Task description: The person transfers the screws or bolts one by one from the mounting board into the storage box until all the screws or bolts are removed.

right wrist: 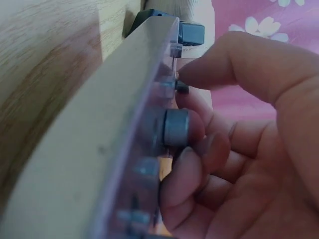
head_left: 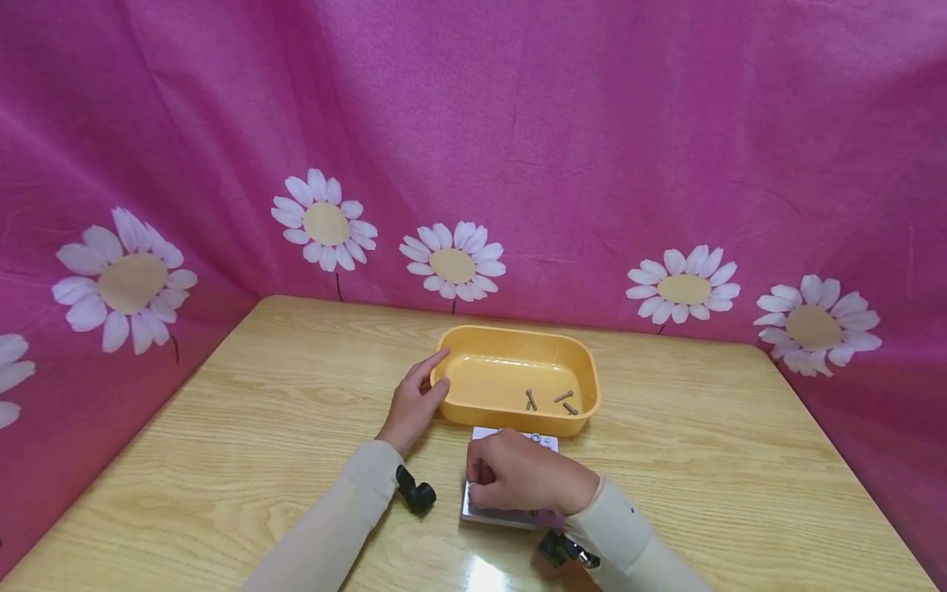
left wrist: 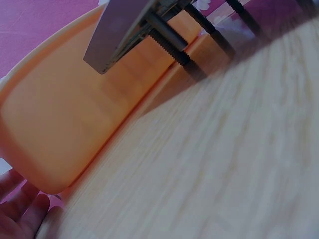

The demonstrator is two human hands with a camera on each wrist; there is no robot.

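My left hand (head_left: 414, 404) rests with its fingers and thumb against the left end of a yellow plastic tray (head_left: 510, 418). In the left wrist view its fingers touch the tray's corner. My right hand (head_left: 521, 475) is over a light, flat plate (head_left: 481, 516) in front of the tray. Thumb and fingertips pinch a small dark bolt (right wrist: 182, 87) at the plate's face; most of this bolt is hidden. Beside it, a thick round bolt head (right wrist: 177, 127) stands out near the other fingers. Threaded bolt shanks (left wrist: 169, 47) stick out from the plate's underside.
Several loose metal bolts (head_left: 531, 400) lie at the right front inside the tray. Everything stands on a wood-grain table (head_left: 311, 370). A pink curtain (head_left: 562, 164) with white flowers closes off the back and sides. Each wrist carries a small black camera (head_left: 416, 491).
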